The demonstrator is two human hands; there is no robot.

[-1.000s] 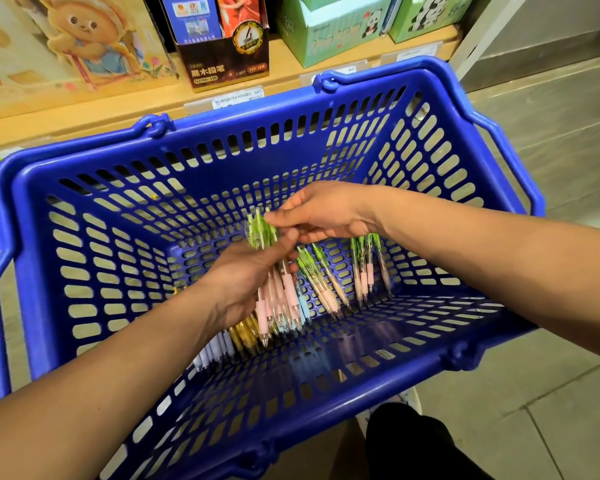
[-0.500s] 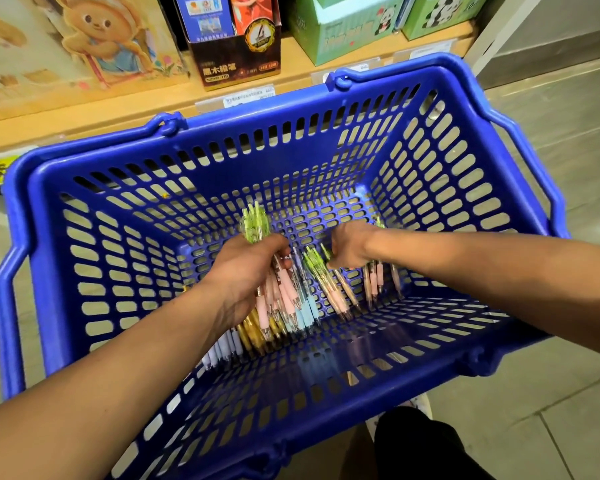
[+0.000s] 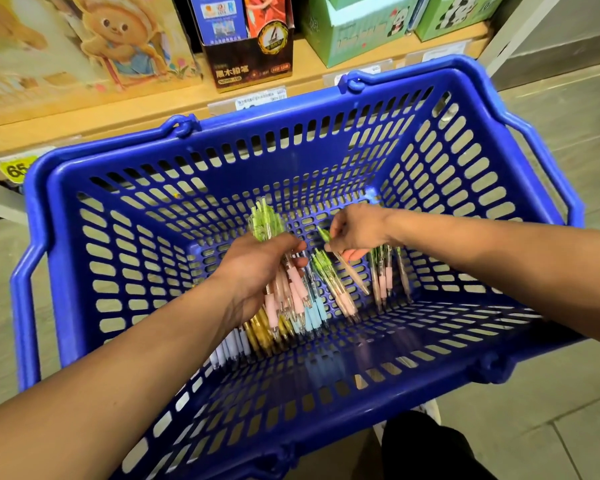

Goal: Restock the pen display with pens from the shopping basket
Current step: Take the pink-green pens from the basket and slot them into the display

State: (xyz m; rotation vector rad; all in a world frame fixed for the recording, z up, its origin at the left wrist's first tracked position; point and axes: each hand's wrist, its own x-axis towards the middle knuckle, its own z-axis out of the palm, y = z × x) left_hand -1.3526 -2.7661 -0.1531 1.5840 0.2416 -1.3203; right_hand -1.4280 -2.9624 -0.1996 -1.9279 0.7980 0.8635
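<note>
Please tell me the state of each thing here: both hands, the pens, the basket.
left hand: grips the bundle of pens
bundle of pens: held, green tops up
right hand: pinches the single pen
single pen: held slanted
loose pens: lying on the basket floor
basket: upright, handles folded down

Right hand (image 3: 357,233): up from loose pens (image 3: 383,275), now pinches one pen (image 3: 352,276), tilted, green end uppermost; a second ago touches bundle (image 3: 293,285) in left hand (image 3: 253,268).
</note>
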